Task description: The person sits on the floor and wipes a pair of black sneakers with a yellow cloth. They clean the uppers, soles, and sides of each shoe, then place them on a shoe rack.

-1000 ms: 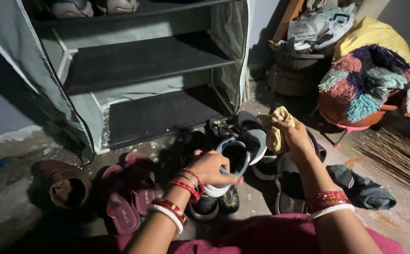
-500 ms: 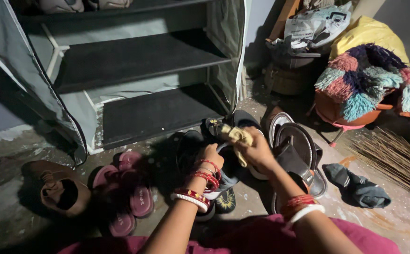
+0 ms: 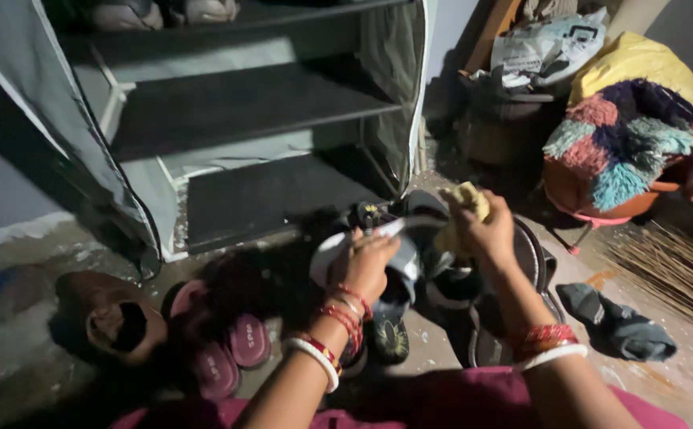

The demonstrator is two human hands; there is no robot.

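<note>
A: Largest first. What stands before you?

B: A fabric-covered shoe rack [image 3: 227, 119], its front flap drawn aside so the dark shelves are open to you; pale shoes sit on the top shelf. To your right, a shaggy multicoloured mat [image 3: 640, 139] is draped over an orange stool, with a broom [image 3: 672, 274] lying on the floor [image 3: 29, 334] beside it.

A: And nearer to you?

B: Footwear lies spread on the floor in front of the rack, within your reach: a brown shoe [image 3: 112, 318] to the left, a pair of pink slippers [image 3: 223, 349] next to it, dark sandals under your arms, and a crumpled dark cloth [image 3: 621, 322] to the right.

A: What does each hand hold?

B: Your left hand [image 3: 366, 266] has its fingers closed over a grey-and-white sandal [image 3: 362, 246], lifted off the pile and tilted, probably so one face is turned towards your other hand. Your right hand [image 3: 482, 230] has its fingers bunched tight around a yellow rag [image 3: 462, 214], held just beside the sandal's far end, seemingly as a wad fit for rubbing. Whether rag and sandal touch is too blurred to tell.
</note>
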